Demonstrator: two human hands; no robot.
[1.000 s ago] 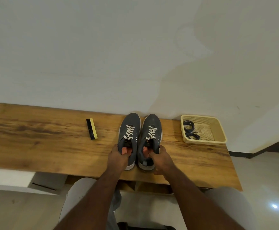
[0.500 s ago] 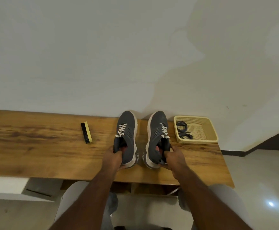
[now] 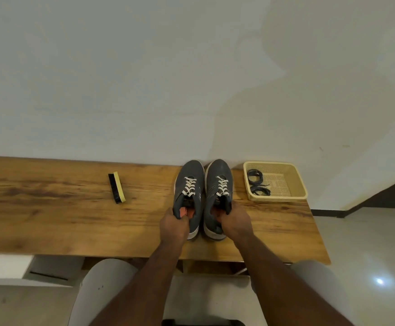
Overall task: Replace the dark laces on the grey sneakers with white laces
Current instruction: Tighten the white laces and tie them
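Note:
Two grey sneakers stand side by side on the wooden table [image 3: 50, 220], toes toward the wall. Both carry white laces. My left hand [image 3: 174, 225] grips the collar of the left sneaker [image 3: 189, 177] at its heel end. My right hand [image 3: 235, 223] grips the collar of the right sneaker [image 3: 219, 172] the same way. Orange insoles show inside both shoes. The dark laces [image 3: 257, 184] lie coiled in a yellow basket [image 3: 295, 184] to the right of the shoes.
A shoe brush [image 3: 117, 187] with a yellow back and black bristles lies on the table left of the sneakers. The white wall runs along the table's far edge. The table's right end is just past the basket, with tiled floor beyond.
Half a second ago the sneakers were tilted outward and apart in my hands. Now they sit flat and close together, toes near the wall.

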